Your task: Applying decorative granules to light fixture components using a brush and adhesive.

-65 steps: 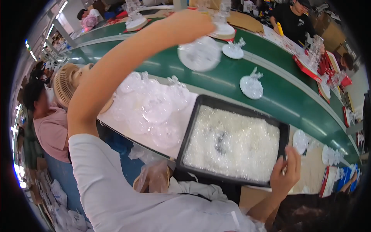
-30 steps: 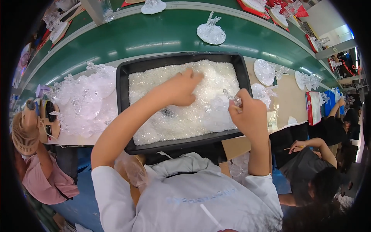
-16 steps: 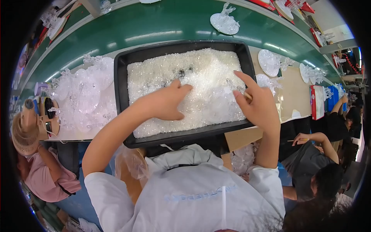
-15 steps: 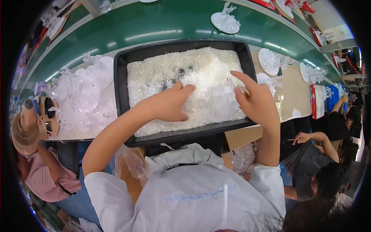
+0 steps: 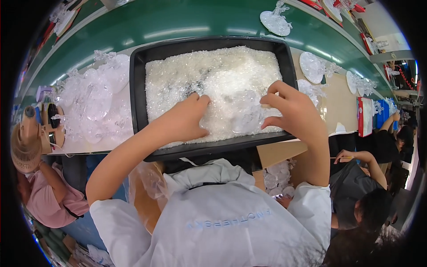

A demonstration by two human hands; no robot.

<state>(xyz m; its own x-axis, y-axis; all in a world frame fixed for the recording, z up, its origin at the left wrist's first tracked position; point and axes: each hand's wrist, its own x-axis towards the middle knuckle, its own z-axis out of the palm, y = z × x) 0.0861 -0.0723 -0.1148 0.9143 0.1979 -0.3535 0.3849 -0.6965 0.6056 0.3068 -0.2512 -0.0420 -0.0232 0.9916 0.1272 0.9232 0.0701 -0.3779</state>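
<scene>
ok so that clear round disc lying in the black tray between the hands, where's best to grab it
Probably by its rim. The clear disc lies flat on the heap of small clear pieces in the black tray, so no face offers a pinch. The right hand already curls over its right edge; coming from that side, fingertips under the rim and thumb on top, looks easiest. The left hand rests beside it.

Green conveyor belt [image 5: 178,22] runs behind the work area, clear plastic disc pieces [image 5: 275,21] lying on it. Heap of clear plastic parts [image 5: 91,104] at left. Small tan fan [image 5: 24,149] far left beside a co-worker in pink [image 5: 46,200]. Cardboard box [image 5: 278,162] below the bench. Another person in black [image 5: 356,178] sits at right.
</scene>
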